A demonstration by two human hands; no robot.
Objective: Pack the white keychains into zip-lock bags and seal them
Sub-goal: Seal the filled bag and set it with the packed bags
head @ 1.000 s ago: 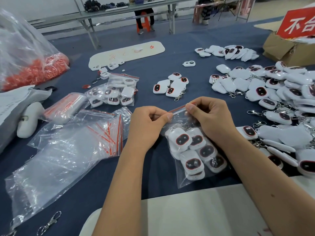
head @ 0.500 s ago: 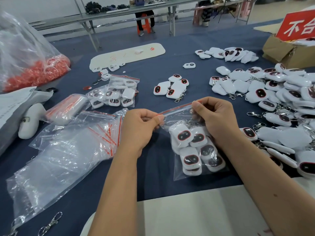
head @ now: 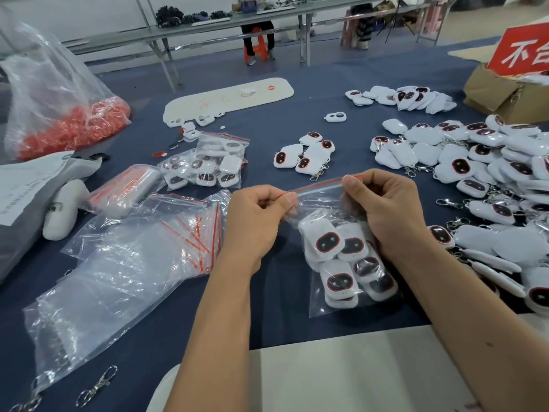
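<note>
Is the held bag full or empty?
Full: white keychains fill the bag, held at its red strip by left hand and right hand.

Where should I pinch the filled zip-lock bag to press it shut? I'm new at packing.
Pinch the filled bag along its red zip strip, coming from above, as the left hand and right hand do at either end. The keychains hang low, leaving that strip flat.

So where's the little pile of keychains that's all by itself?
In the head view, the small pile lies mid-table on the blue cloth, just beyond the hands, between the filled bags and the big heap.
</note>
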